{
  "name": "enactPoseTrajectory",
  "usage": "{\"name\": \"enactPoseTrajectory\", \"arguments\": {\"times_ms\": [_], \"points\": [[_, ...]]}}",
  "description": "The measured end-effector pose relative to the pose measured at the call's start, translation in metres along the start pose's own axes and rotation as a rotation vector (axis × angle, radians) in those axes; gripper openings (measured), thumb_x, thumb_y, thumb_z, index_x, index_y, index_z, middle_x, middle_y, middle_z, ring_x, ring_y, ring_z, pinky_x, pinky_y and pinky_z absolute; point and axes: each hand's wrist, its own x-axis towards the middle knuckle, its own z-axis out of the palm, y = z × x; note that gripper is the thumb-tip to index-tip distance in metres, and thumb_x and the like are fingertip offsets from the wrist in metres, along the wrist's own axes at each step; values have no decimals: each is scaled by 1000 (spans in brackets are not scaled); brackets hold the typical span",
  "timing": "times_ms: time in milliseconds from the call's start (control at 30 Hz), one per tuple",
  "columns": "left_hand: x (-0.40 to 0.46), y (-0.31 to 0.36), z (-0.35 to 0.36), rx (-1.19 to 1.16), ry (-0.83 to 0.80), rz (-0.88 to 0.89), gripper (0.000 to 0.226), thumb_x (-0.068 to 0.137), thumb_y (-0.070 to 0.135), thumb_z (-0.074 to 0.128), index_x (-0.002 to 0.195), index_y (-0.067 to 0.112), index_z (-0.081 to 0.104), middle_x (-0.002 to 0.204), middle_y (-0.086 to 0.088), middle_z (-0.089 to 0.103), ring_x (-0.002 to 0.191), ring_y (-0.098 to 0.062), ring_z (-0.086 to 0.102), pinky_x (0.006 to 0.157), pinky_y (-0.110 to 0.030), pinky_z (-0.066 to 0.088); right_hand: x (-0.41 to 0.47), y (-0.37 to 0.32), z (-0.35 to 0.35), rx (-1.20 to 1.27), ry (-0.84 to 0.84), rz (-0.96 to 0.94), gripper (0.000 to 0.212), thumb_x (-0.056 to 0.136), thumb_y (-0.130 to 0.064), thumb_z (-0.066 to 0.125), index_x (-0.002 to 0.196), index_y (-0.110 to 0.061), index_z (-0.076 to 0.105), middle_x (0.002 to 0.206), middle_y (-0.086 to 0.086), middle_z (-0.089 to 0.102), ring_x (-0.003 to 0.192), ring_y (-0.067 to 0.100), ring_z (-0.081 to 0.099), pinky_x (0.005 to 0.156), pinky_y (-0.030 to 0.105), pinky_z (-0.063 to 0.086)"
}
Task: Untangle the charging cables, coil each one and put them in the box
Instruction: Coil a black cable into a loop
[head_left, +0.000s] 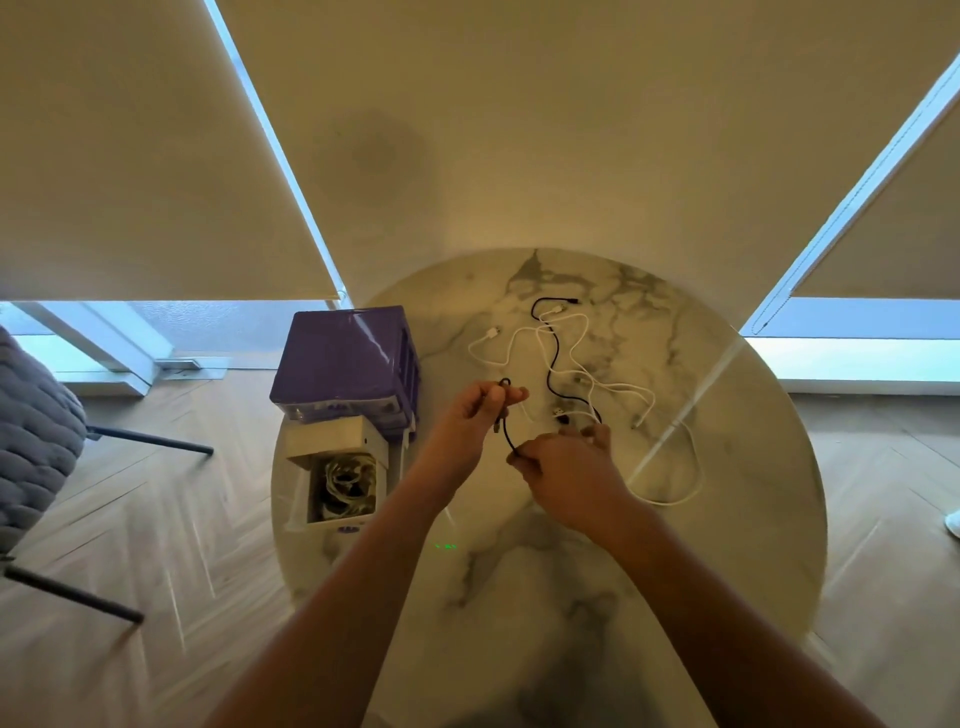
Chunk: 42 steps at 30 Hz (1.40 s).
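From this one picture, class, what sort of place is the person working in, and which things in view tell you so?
Probably a room in a home or flat, not a workshop: a round marble-look table on herringbone wood flooring, roller blinds drawn over tall windows, and a grey cushioned chair at the left.

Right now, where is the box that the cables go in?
In the head view the open white box sits at the left edge of the round marble table, just in front of the purple container and left of the left hand.

Open marble tabletop (545, 597) near the body; blocked left by purple plastic drawer unit (345, 358), ahead by tangled white cables (587, 374).
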Motion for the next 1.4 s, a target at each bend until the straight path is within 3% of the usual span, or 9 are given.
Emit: {"name": "enactPoseTrajectory", "arguments": {"times_ms": [133,333,467,633,767,1000,1100,1267,1400], "points": [[3,-5,-9,238,-22,103,23,100,11,43,108,5,64,103,4,65,90,11,54,76,0,39,-1,2,-2,-143,303,-54,30,93,-36,42,98,-30,71,112,-8,60,116,22,50,103,49,7],[4,-3,-13,276,-107,6,27,102,11,36,89,19,58,76,6,61,70,-2,51,65,-15,37,5,8,-18,-72,603,-130,29,90,-42,45,81,-34,71,109,-12,62,125,17,45,112,54,5],[6,7,-17,130,-129,-77,33,102,9,31,85,19,56,73,-3,53,69,-13,48,63,-24,37,9,6,-18,83,689,-234,28,93,-36,49,85,-24,73,81,-7,67,91,15,61,111,45,26],[8,14,-21,273,-181,-148,36,102,11,33,78,14,59,67,-4,55,63,-14,47,55,-21,40,7,1,-18,395,622,-216,17,92,-25,56,90,-16,70,81,-5,65,74,10,56,74,34,50],[15,34,-15,208,-207,-403,40,100,3,30,63,8,44,61,-7,39,48,-13,37,49,-20,33,7,1,-21,663,517,-71,14,91,-22,64,100,-20,73,88,-14,62,80,1,58,74,14,46],[-5,36,-19,-110,-160,-277,37,95,9,31,58,12,35,52,0,30,51,-12,28,54,-22,34,9,-10,-20,777,424,-18,19,92,-24,63,107,-21,74,85,-8,64,76,10,61,73,30,52],[0,41,-18,24,-131,-332,37,99,8,33,63,10,40,61,-5,33,54,-13,29,55,-21,30,7,-13,-24,795,391,44,14,92,-23,61,98,-19,73,87,-7,68,78,9,63,75,30,52],[-1,24,-28,402,-90,-63,25,98,29,49,93,15,69,98,-8,52,73,-10,50,60,-17,41,5,-11,-24,776,391,118,11,91,-25,63,89,-25,74,78,-16,67,74,2,62,66,20,47],[-2,28,-30,473,-166,-93,25,99,30,45,102,22,69,96,-19,63,74,-13,51,67,-23,44,6,-8,-23,722,418,161,13,92,-27,62,89,-21,73,79,-10,69,72,2,59,61,15,39]]}}
